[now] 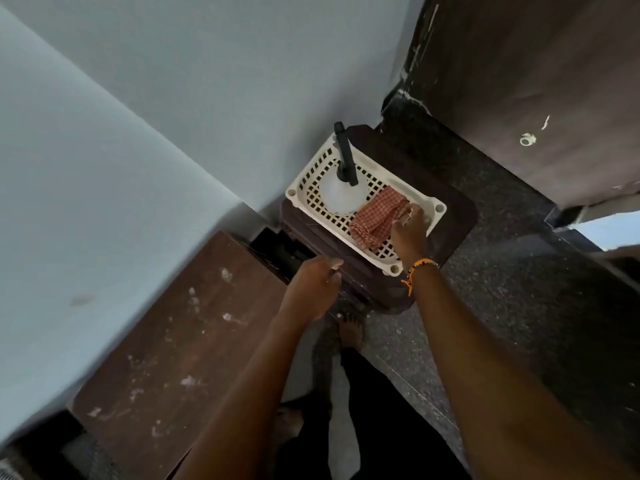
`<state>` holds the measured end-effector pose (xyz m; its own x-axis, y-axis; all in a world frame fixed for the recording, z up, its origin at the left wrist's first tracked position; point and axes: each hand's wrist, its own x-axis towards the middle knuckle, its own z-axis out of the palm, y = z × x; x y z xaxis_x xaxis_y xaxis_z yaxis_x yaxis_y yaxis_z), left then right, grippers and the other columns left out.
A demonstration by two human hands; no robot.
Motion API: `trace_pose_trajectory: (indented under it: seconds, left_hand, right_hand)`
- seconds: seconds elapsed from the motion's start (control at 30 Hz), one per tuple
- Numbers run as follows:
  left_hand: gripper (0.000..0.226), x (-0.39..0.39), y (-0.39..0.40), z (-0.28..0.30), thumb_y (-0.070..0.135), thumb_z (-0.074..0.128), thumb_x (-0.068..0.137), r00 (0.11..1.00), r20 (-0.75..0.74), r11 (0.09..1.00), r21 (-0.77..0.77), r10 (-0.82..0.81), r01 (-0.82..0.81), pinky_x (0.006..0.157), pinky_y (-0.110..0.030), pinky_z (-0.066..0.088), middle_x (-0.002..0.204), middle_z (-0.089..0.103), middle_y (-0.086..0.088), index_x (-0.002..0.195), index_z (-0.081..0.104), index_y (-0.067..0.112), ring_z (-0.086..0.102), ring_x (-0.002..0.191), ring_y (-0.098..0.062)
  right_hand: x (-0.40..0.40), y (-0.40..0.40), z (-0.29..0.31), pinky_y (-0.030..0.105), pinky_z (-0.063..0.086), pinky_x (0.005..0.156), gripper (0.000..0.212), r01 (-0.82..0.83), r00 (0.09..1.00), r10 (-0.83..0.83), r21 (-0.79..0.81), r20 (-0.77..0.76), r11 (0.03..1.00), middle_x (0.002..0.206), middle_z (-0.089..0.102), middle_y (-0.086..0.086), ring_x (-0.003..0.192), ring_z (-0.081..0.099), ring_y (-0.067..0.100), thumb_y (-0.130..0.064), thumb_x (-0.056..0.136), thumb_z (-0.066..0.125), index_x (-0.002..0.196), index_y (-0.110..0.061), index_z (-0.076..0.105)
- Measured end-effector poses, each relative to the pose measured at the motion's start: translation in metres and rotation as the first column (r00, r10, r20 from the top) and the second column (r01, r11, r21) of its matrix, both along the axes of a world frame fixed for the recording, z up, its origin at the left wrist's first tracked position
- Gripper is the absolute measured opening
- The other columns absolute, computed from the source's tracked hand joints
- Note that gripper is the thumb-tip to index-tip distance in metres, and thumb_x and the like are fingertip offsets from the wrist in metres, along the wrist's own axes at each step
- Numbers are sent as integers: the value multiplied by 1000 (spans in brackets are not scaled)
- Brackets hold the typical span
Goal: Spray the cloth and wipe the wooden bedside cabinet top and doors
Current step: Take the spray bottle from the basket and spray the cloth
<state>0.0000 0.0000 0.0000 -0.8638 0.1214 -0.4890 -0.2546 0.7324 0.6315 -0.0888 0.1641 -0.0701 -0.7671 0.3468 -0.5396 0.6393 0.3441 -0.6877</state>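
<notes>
A folded red-and-white checked cloth (378, 216) lies in a cream plastic basket (434, 206). My right hand (408, 231) rests on the cloth's near end with fingers curled onto it. A white spray bottle (341, 195) with a black trigger head stands in the basket's far half. The wooden bedside cabinet top (166, 344) lies at lower left, dusty with white specks. My left hand (315, 289) hovers empty near the basket's front corner, fingers loosely apart.
The basket sits on a dark brown plastic stool (453, 216) against the pale blue wall (138, 133). A dark wooden door (536, 81) stands at upper right. My bare feet are on the speckled dark floor (502, 278) below.
</notes>
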Motion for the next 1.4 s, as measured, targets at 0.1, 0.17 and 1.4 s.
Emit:
trace_pose_trajectory:
  seconds: [0.1, 0.17, 1.4]
  left_hand:
    - [33, -9, 5, -4, 6, 47, 90, 999, -37, 999, -30, 26, -27, 88, -16, 36, 122, 61, -8, 119, 61, 9, 56, 111, -16]
    - [32, -14, 8, -7, 3, 47, 88, 997, -71, 998, -34, 41, -44, 87, -17, 39, 117, 64, -8, 115, 64, 9, 59, 108, -16]
    - [20, -2, -26, 35, 16, 50, 94, 685, 352, 609, 314, 639, -729, 59, -20, 56, 86, 66, -3, 107, 59, 4, 66, 71, -13]
  right_hand:
    - [-17, 3, -5, 39, 25, 110, 50, -38, 997, 31, 87, 75, 996, 146, 30, 25, 135, 30, 37, -6, 93, 43, 141, 0, 28]
    - [-25, 3, -11, 41, 27, 110, 55, -47, 993, 36, 95, 115, 994, 146, 29, 25, 136, 30, 37, -16, 93, 50, 141, -1, 28]
    - [-2, -42, 53, 29, 43, 90, 37, -309, 946, 287, -158, -149, 938, 130, 47, 9, 111, 47, 17, -6, 86, 59, 122, -9, 49]
